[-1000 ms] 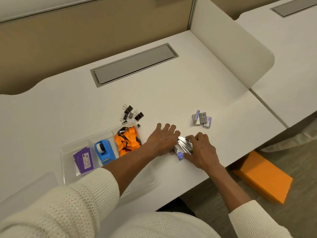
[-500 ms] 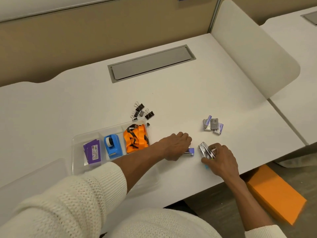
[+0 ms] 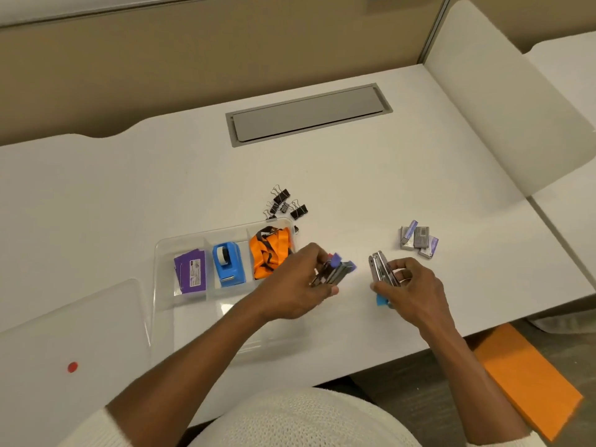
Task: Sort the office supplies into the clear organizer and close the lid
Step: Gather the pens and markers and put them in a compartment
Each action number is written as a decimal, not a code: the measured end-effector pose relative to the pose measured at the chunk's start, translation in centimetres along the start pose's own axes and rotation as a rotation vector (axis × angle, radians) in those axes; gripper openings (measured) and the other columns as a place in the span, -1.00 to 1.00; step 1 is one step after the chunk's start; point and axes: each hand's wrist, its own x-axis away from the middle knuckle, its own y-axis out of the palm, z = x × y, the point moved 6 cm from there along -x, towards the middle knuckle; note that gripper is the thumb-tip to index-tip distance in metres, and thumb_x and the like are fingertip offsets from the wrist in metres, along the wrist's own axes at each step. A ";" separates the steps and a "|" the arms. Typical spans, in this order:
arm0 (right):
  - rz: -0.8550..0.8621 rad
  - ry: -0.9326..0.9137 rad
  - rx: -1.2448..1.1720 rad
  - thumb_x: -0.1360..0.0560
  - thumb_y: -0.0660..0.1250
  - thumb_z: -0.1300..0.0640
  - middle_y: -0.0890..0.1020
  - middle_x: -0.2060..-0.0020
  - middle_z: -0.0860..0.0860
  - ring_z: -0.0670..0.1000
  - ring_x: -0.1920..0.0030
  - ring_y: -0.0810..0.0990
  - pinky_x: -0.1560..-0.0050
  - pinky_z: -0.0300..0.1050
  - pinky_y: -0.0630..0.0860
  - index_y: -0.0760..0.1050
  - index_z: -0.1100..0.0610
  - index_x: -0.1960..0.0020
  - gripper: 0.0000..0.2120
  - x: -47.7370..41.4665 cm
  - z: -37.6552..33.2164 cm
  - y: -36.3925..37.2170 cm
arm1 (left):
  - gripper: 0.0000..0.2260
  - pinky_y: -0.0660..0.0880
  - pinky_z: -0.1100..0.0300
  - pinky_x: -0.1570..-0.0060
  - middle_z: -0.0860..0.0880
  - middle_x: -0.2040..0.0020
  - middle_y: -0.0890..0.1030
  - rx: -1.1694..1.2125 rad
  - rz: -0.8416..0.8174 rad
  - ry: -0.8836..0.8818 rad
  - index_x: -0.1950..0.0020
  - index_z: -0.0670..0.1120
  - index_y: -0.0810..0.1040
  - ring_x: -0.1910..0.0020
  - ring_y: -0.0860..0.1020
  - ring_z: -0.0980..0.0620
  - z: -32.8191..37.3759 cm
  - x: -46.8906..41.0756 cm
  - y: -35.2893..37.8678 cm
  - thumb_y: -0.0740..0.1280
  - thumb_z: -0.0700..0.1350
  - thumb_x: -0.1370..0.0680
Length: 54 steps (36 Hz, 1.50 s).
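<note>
White table [image 3: 371, 188] surface carries all items. Left hand [image 3: 300, 285] fingers are curled around a bundle of small staplers [image 3: 337, 272], long axis pointing toward the table's right edge. Right hand [image 3: 416, 288] fingers pinch a second bundle of metal staple removers [image 3: 382, 269], held apart from the first. Clear organizer [image 3: 161, 253] sits toward the near-left corner, directly beside the left hand, which is the nearer one; its near compartments appear unfilled. Lid [image 3: 71, 333] lies off, left of it. Binder clips [image 3: 285, 203] and staple boxes [image 3: 417, 241] remain unsorted.
</note>
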 end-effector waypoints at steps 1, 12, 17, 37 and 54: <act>-0.013 -0.005 -0.016 -0.31 0.59 -0.14 0.65 0.06 -0.07 0.01 0.15 0.70 0.09 0.10 0.70 0.49 -0.15 -0.09 -0.57 0.2 -0.7 0.3 | -0.62 0.51 0.15 0.06 0.10 -0.12 0.56 0.013 0.060 -0.056 -0.26 0.04 0.42 0.00 0.54 0.12 -0.8 1.2 -0.6 0.48 0.05 -0.54; -0.113 -0.094 0.000 -0.25 0.58 -0.20 0.66 0.09 -0.08 0.01 0.17 0.71 0.13 0.09 0.71 0.50 -0.17 -0.05 -0.55 2.4 -5.8 5.0 | -0.58 0.54 0.19 -0.10 0.00 -0.18 0.57 -0.131 0.339 -0.424 -0.30 -0.04 0.42 -0.13 0.58 0.02 -7.2 7.4 0.4 0.50 -0.05 -0.52; -0.114 -0.107 0.055 -0.33 0.59 -0.13 0.65 0.00 0.01 0.06 0.12 0.69 0.06 0.10 0.70 0.48 -0.11 -0.13 -0.54 3.3 -6.8 5.6 | -0.34 0.51 0.12 -0.27 -0.08 -0.39 0.47 -0.342 0.235 -0.452 -0.51 -0.11 0.29 -0.33 0.51 -0.07 -6.6 5.2 2.4 0.52 -0.08 -0.50; -0.061 -0.124 0.144 -0.36 0.55 -0.17 0.63 -0.01 -0.05 -0.10 0.15 0.57 0.17 -0.26 0.48 0.49 -0.03 -0.14 -0.54 8.0 -6.9 8.8 | -0.61 0.60 0.12 -0.01 0.00 -0.10 0.67 -0.367 0.375 -0.463 -0.25 0.00 0.56 -0.03 0.65 -0.01 -7.3 6.9 -1.9 0.42 0.21 -0.54; 0.119 -0.311 0.493 -0.38 0.44 -0.24 0.54 -0.05 0.03 -0.02 0.02 0.47 0.23 -0.18 0.38 0.43 0.08 -0.27 -0.40 11.1 -12.6 15.5 | -0.65 0.59 -0.09 0.02 -0.20 -0.10 0.68 -0.291 0.677 -0.751 -0.24 -0.17 0.57 -0.03 0.66 -0.28 -18.6 14.7 -12.5 0.44 0.03 -0.58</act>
